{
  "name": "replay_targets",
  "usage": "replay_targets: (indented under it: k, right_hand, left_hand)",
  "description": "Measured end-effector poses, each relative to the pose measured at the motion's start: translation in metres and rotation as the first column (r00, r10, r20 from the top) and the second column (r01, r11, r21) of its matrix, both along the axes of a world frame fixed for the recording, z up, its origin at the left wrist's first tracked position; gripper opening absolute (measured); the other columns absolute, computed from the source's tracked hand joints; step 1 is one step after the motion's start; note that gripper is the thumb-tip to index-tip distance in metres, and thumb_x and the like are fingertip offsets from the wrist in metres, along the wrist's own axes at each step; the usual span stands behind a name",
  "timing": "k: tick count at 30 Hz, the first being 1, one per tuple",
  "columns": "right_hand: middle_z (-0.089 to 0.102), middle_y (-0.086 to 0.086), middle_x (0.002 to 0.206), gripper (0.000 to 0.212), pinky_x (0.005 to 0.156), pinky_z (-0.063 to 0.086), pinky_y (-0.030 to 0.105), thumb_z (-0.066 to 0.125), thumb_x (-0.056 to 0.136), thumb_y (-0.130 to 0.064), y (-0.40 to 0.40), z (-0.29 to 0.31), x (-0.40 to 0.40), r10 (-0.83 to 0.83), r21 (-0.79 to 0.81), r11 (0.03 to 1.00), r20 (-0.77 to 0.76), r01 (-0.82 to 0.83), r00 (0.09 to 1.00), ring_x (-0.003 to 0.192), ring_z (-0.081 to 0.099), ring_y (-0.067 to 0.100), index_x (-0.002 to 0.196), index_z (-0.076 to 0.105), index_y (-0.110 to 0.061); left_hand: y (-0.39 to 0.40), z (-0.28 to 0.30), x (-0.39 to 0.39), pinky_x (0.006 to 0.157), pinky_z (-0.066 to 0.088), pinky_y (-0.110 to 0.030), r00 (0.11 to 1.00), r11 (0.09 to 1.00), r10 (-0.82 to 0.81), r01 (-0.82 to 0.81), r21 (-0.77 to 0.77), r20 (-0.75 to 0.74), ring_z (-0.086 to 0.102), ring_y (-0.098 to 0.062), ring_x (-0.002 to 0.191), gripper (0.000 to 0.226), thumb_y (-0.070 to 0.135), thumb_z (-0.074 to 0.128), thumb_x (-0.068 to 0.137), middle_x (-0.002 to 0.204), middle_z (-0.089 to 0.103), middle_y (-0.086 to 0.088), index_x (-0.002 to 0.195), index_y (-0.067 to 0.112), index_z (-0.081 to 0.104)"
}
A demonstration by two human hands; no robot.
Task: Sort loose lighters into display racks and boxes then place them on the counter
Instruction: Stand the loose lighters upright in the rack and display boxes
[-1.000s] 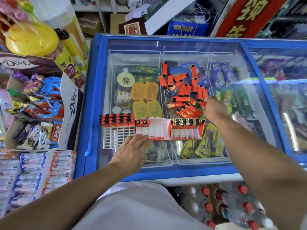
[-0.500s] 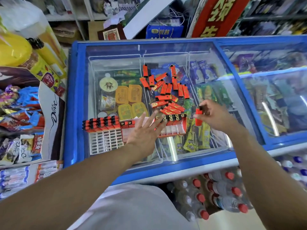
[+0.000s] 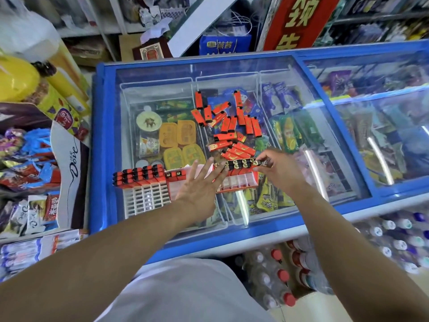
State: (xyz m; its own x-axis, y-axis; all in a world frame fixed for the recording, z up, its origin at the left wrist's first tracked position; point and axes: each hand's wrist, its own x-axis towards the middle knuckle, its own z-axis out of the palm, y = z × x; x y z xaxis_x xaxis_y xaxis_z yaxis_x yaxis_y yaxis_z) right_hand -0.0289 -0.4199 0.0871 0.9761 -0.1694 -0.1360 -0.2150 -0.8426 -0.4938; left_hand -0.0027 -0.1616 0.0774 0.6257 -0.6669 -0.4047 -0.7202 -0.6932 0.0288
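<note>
A: Fingers — left hand [image 3: 199, 185] splayed flat, holding nothing, bracing red rack [image 3: 236, 180] on freezer lid [image 3: 162, 89]

B: Right hand [image 3: 279, 169]?

A: Pinching a lighter [image 3: 261, 162] at the rack's right end; row runs left-right; loose lighters [image 3: 228, 126] lie just beyond

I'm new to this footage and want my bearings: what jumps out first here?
A scattered heap of loose orange-red plastic lighters lies on the glass lid of a blue-framed chest freezer. Just nearer, three red-and-white display racks stand in a row, the leftmost rack with most lighters. The left hand rests open across the racks while the right hand pinches a lighter at the rightmost rack's top row.
</note>
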Motion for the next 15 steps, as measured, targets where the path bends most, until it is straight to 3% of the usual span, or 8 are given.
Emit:
replay_targets:
  k: [7,15]
  right_hand:
    - [0.061,-0.02,0.101,0.029,0.067,0.059,0.035,0.08,0.082,-0.036,0.005,0.0,-0.002,-0.005,-0.026,1.0,0.002,0.005,1.0,0.073,0.062,0.0,0.106,0.064,-0.035]
    - [0.063,-0.016,0.105,0.028,0.074,0.058,0.035,0.075,0.084,-0.047,0.01,0.011,0.006,-0.011,0.011,1.0,-0.008,0.011,1.0,0.08,0.063,0.004,0.107,0.065,-0.033]
  left_hand:
    - [0.001,0.002,-0.001,0.12,-0.014,-0.06,1.0,1.0,0.003,-0.003,-0.016,-0.014,-0.035,-0.028,0.147,0.099,0.021,0.05,0.091,0.161,-0.035,0.001,0.156,0.021,-0.025]
    - [0.003,-0.001,-0.003,0.121,-0.01,-0.059,1.0,0.999,-0.015,0.015,-0.044,0.001,-0.036,-0.029,0.146,0.095,0.031,0.05,0.095,0.162,-0.033,-0.002,0.157,0.02,-0.021]
